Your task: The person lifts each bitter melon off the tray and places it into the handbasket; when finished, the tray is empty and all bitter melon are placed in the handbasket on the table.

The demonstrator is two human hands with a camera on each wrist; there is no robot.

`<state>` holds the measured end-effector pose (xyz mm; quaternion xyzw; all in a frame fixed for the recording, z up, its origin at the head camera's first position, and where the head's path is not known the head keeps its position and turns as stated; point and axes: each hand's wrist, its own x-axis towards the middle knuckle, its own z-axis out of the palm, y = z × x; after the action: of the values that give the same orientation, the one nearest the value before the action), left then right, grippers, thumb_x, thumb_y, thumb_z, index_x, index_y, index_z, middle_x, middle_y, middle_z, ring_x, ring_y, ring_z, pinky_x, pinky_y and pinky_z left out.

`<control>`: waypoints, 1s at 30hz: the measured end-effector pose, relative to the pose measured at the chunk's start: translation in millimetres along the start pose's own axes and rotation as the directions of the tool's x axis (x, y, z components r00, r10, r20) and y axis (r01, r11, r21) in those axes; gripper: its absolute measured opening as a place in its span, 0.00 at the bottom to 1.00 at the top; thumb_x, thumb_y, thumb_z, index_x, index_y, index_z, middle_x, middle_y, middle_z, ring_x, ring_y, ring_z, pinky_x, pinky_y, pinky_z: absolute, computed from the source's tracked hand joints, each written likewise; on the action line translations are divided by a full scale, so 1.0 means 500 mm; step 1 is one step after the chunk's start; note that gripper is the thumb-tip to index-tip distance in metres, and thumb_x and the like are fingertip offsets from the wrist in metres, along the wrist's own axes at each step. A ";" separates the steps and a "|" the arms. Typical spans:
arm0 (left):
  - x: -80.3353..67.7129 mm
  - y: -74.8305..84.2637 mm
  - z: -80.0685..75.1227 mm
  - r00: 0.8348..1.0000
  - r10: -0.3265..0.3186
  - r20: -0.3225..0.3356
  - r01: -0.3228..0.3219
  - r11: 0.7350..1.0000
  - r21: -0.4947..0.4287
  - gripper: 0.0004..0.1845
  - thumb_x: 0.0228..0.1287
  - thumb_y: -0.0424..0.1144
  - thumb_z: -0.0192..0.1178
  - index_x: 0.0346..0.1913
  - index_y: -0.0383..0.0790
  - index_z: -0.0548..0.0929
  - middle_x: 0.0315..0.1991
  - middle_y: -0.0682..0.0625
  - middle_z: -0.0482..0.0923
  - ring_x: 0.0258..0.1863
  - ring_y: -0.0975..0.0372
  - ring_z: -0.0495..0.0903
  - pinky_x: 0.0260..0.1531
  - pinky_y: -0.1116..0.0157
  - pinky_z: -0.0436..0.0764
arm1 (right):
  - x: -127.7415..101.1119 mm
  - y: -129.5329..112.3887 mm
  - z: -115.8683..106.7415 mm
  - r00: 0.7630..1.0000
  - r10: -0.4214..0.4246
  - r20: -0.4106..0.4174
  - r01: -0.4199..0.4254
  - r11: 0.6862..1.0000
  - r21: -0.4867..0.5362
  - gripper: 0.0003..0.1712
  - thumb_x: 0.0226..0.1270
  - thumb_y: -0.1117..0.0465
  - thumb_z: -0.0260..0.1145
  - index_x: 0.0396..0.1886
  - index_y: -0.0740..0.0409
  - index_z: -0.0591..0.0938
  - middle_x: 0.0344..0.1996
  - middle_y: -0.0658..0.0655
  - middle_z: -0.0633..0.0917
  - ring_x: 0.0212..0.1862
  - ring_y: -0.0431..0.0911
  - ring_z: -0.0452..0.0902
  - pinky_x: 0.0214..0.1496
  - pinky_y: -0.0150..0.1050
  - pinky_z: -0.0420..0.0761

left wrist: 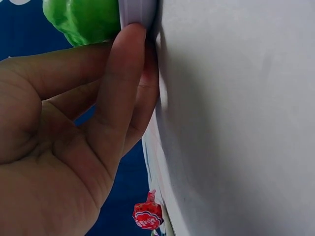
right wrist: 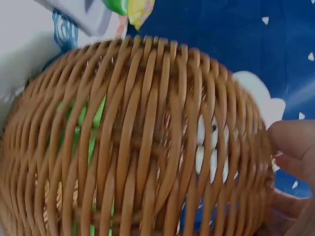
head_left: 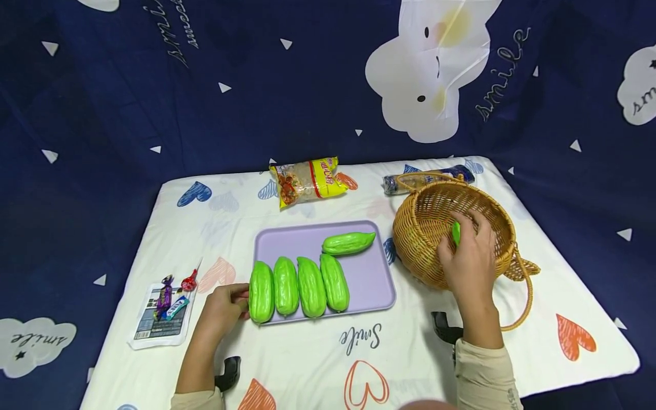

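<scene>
A lilac tray [head_left: 365, 279] holds several glossy green gourds [head_left: 297, 286] in a row, with one more gourd [head_left: 348, 242] lying across behind them. My left hand [head_left: 240, 300] rests at the tray's front left corner. In the left wrist view its fingers [left wrist: 123, 64] lie fairly straight against the tray rim [left wrist: 138, 12], beside the nearest gourd [left wrist: 83, 19]. My right hand [head_left: 463, 239] reaches into a wicker basket [head_left: 410, 250] and grips a green gourd [head_left: 455, 232], mostly hidden. Green [right wrist: 98, 115] shows through the basket weave [right wrist: 147, 147].
A yellow snack packet [head_left: 309, 181] and a dark wrapped roll [head_left: 425, 177] lie at the table's back. Candies on a flat packet [head_left: 164, 316] sit at the front left; a red candy [left wrist: 147, 215] shows in the left wrist view. Dark blue cloth surrounds the white table.
</scene>
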<state>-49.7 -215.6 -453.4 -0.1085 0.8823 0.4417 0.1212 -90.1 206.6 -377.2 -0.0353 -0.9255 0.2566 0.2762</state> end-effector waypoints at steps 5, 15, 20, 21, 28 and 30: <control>0.000 0.002 0.000 1.000 -0.006 -0.001 0.006 1.000 0.001 0.20 0.61 0.24 0.52 0.57 0.25 0.78 0.35 0.43 0.82 0.24 0.62 0.80 0.23 0.69 0.79 | -0.026 -0.042 0.021 0.977 -0.211 -0.032 0.213 0.973 0.089 0.24 0.55 0.70 0.66 0.54 0.63 0.79 0.61 0.67 0.72 0.59 0.64 0.67 0.52 0.59 0.72; 0.001 0.004 0.000 1.000 -0.015 -0.014 0.015 1.000 0.004 0.20 0.61 0.24 0.52 0.56 0.26 0.78 0.35 0.43 0.81 0.24 0.63 0.79 0.23 0.70 0.79 | -0.112 -0.122 0.103 0.832 -0.420 0.362 0.387 0.908 0.163 0.26 0.61 0.58 0.68 0.60 0.53 0.77 0.59 0.59 0.75 0.58 0.55 0.73 0.48 0.52 0.81; 0.000 0.004 0.000 1.000 -0.018 -0.013 0.018 1.000 0.010 0.20 0.61 0.24 0.52 0.57 0.26 0.78 0.35 0.43 0.82 0.25 0.63 0.80 0.24 0.70 0.78 | -0.153 -0.136 0.138 0.745 -0.390 0.541 0.347 0.919 0.186 0.31 0.64 0.50 0.67 0.65 0.52 0.73 0.61 0.59 0.74 0.57 0.56 0.75 0.51 0.52 0.79; -0.001 0.004 0.000 1.000 -0.015 -0.011 0.016 1.000 0.009 0.20 0.61 0.24 0.52 0.57 0.25 0.78 0.35 0.43 0.82 0.25 0.62 0.80 0.24 0.69 0.78 | -0.159 -0.138 0.143 0.733 -0.384 0.562 0.337 0.922 0.190 0.31 0.64 0.49 0.67 0.65 0.51 0.72 0.61 0.59 0.74 0.57 0.56 0.75 0.52 0.53 0.79; -0.001 0.006 0.000 1.000 -0.011 -0.002 0.011 1.000 0.008 0.19 0.62 0.24 0.52 0.57 0.25 0.77 0.35 0.43 0.82 0.25 0.62 0.79 0.23 0.69 0.78 | -0.187 -0.141 0.171 0.695 -0.387 0.606 0.332 0.920 0.207 0.35 0.63 0.45 0.67 0.67 0.51 0.70 0.61 0.61 0.72 0.55 0.55 0.77 0.48 0.50 0.81; -0.001 0.006 0.000 1.000 -0.011 -0.002 0.011 1.000 0.015 0.19 0.62 0.24 0.52 0.57 0.25 0.78 0.35 0.44 0.81 0.25 0.62 0.79 0.23 0.69 0.77 | -0.191 -0.142 0.175 0.702 -0.379 0.603 0.319 0.924 0.210 0.35 0.63 0.46 0.67 0.67 0.52 0.70 0.61 0.62 0.72 0.55 0.56 0.76 0.46 0.50 0.82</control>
<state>-50.1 -213.7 -451.2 -0.1129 0.8850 0.4343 0.1239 -50.3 85.5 -451.7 0.2414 -0.9409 0.2375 -0.0065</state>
